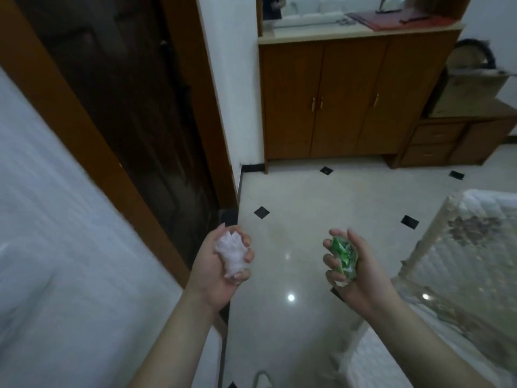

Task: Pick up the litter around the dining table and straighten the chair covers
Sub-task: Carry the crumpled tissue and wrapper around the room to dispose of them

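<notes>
Left hand [216, 264]: fingers curled round a crumpled white tissue [232, 254]. Right hand [354, 264]: fingers curled round a green wrapper [342, 254]. Both hold litter above the tiled floor [293, 197]. Risk: with both hands occupied, straightening covers could loosen a grip and drop litter.

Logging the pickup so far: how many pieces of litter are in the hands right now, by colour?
White: 1, a crumpled white tissue gripped in the left hand.
Green: 1, a crumpled green wrapper gripped in the right hand.
Total: 2 pieces, one in each hand.
</notes>
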A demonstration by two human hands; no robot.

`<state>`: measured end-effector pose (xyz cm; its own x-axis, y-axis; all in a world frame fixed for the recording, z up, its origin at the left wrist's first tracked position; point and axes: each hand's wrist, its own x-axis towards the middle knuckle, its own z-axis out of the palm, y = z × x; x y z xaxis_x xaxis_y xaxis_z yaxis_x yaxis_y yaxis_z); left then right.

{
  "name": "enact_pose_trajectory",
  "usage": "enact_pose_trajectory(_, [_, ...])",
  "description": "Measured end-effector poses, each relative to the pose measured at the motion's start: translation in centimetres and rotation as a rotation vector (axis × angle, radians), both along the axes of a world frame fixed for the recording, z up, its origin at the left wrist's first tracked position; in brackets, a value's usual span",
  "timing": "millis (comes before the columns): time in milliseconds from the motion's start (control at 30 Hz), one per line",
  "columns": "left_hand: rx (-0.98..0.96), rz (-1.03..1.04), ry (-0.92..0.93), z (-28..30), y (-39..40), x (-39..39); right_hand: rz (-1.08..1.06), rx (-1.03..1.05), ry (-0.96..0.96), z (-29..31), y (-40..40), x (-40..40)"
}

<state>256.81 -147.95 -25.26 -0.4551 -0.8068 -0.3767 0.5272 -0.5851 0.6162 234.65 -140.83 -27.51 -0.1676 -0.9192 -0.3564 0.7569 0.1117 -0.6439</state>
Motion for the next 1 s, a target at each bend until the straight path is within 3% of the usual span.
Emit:
enact_pose_trajectory(133, [-0.005, 0.012, 0.067, 0.6, -7.2, -1.3, 0.037, -0.045, 0.066, 1.3, -6.7, -0.4])
enact_pose_trajectory(333, [-0.032, -0.145, 0.078, 1.6, -15.5, -7.5, -0.057, -0.019, 0.203, 3.5, -14.0, -4.5])
enact_pose_trajectory(667, [-0.220, -0.344, -0.002, 7.1, -29.9, -23.3, -0.291, 0.043, 0.187, 5.2, -24.8, -18.9])
enact_pose_trajectory(1000, [-0.243, -0.467, -0.056, 10.5, -38.7, -40.8, -0.486, 0.033, 0.192, 8.6, -31.7, -35.8])
